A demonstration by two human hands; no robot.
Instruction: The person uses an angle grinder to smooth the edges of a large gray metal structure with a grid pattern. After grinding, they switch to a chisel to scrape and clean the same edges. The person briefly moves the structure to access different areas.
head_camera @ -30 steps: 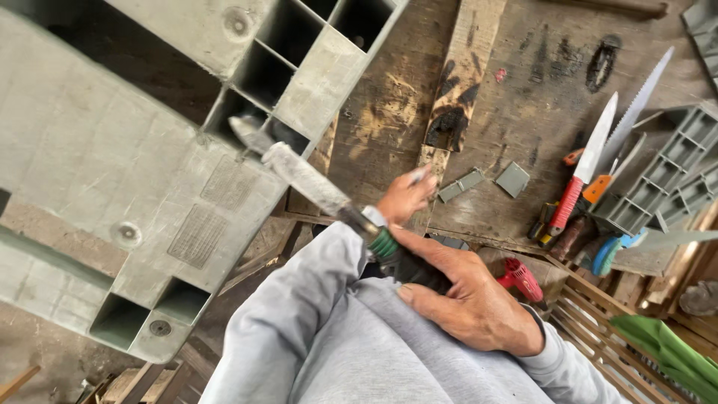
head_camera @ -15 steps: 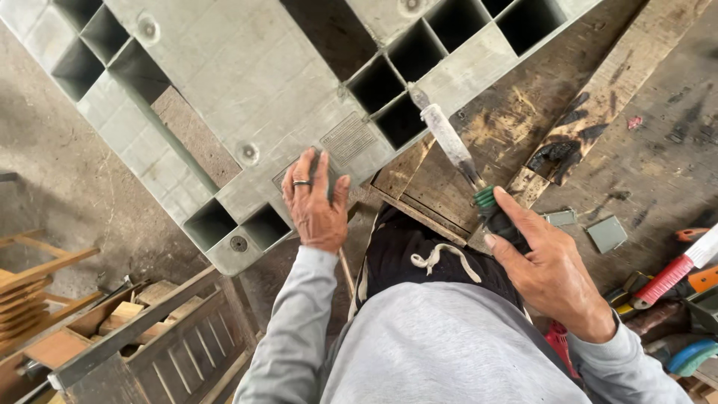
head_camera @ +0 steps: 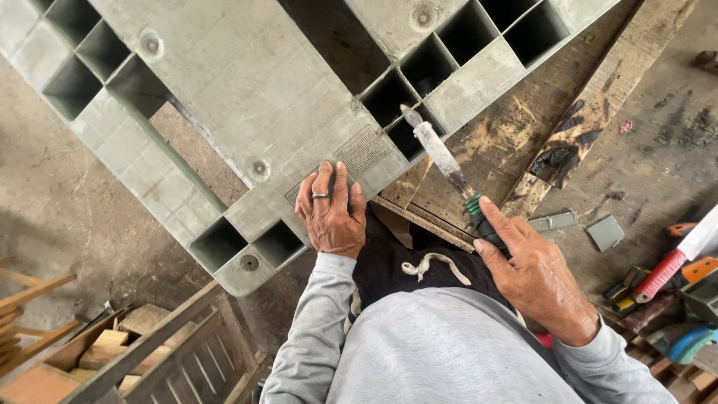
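Soft, even daylight is falling everywhere, making faint shadows. The picture is looking sharp, bending a little at the edges.

A gridded plastic pallet [head_camera: 247, 112] lies ahead and to the left, its near edge under the left hand [head_camera: 330, 213]. To the right of that hand, the right hand [head_camera: 535, 273] holds a saw [head_camera: 441, 161] whose blade reaches forward into one of the pallet's open cells, above a wooden plank [head_camera: 598, 97]. More hand tools [head_camera: 677, 265] lie at the far right, and a wooden crate [head_camera: 142, 352] sits at the near left.
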